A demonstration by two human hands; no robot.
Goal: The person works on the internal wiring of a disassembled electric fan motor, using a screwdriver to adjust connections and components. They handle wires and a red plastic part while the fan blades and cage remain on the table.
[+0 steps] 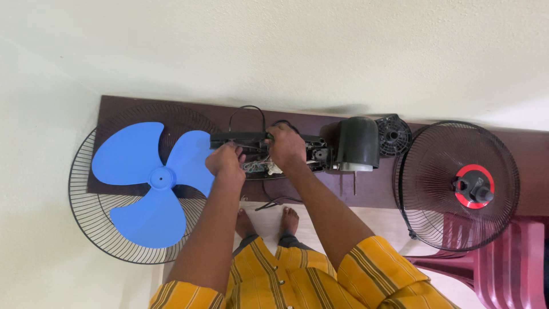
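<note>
Both hands, left hand and right hand, clamped on opened fan housing; likely to snag exposed wires if tugged.

We note the black fan body lying flat, long axis left-right, casing open with white wiring exposed. Its left end sits just beyond the left fingers; the right fingers rest on its top edge, middle section.
</note>
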